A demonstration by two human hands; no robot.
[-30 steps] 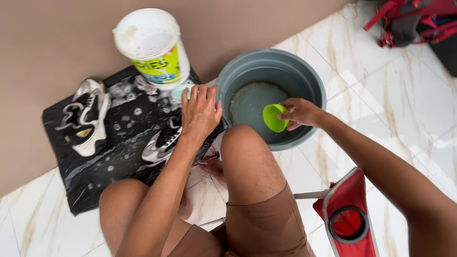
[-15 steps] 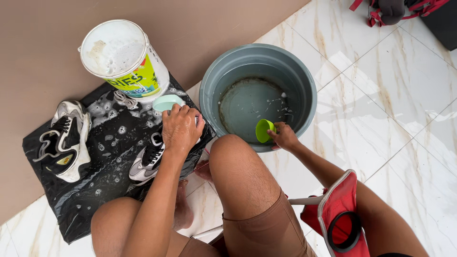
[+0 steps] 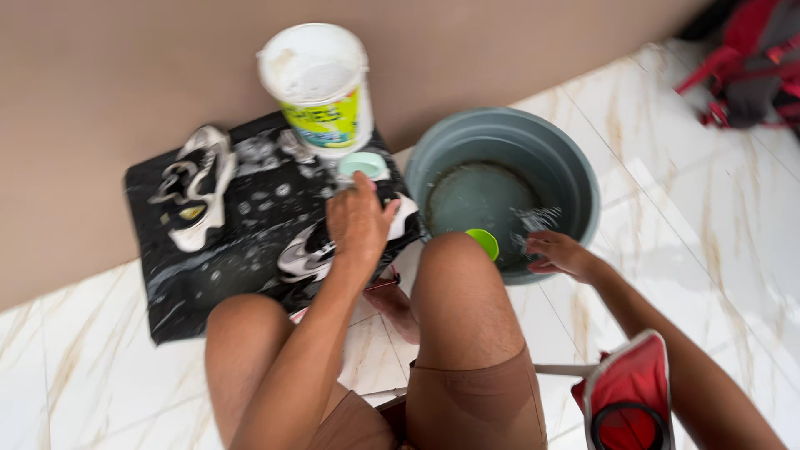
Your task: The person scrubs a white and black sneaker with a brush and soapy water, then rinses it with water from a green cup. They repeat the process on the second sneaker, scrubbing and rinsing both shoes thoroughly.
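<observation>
Plainly, the left hand (image 3: 358, 223) presses flat on the wet sneaker (image 3: 321, 250) on the black mat (image 3: 167, 283); soft and likely slippery, best gripped around its sides. The right hand (image 3: 560, 252) hangs open-fingered over the basin (image 3: 583, 179).

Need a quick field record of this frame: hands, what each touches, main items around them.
view: head camera, looking down, somewhat blurred
left hand: resting on a black and white sneaker
right hand: inside the grey basin, over the water
green cup: at the basin's near edge, beside the right hand; grip unclear
mat: black plastic sheet, wet and soapy
second sneaker: on the sheet, far left
white bucket: on the sheet's far edge, by the wall
floor: marble-look tiles
</observation>
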